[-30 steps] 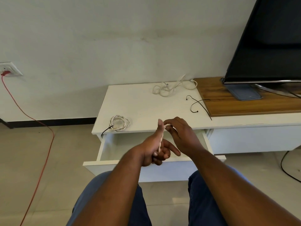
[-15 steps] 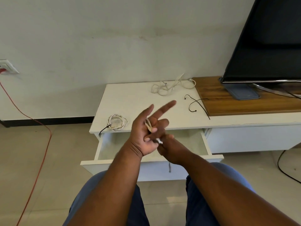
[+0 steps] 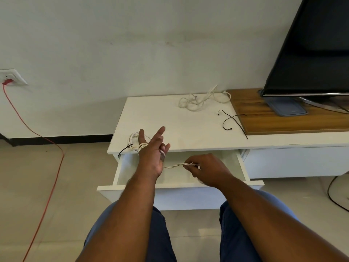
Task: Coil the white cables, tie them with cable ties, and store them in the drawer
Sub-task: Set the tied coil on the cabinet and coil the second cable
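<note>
My hands are apart above the open drawer (image 3: pixel 188 197), with the twisted white cable (image 3: pixel 173 166) stretched between them over its cavity. My left hand (image 3: pixel 151 157) is raised over the drawer's left half, back toward me, thumb and forefinger pointing up. The other fingers are curled, and the cable runs in among them. I cannot tell how many turns sit there. My right hand (image 3: pixel 205 171) hangs over the drawer's right half and pinches the cable near its end between thumb and fingertips, so the strand sags a little from one hand to the other.

Just behind the drawer's left corner, on the white cabinet top (image 3: pixel 170 121), lies the tied coil (image 3: pixel 134 141), a black tie tail sticking out past the edge. My left hand partly hides it. Farther behind the drawer, at the back of the top near the wall, the loose white cable (image 3: pixel 200 100) lies in a tangle. Behind the drawer's right end lie the black cable ties (image 3: pixel 233 121), crossing each other.

Right of the drawer a television (image 3: pixel 311 50) stands on a wooden board (image 3: pixel 264 118). Left of the drawer a red cord (image 3: pixel 28 127) trails over the floor up to a wall socket (image 3: pixel 11 76).
</note>
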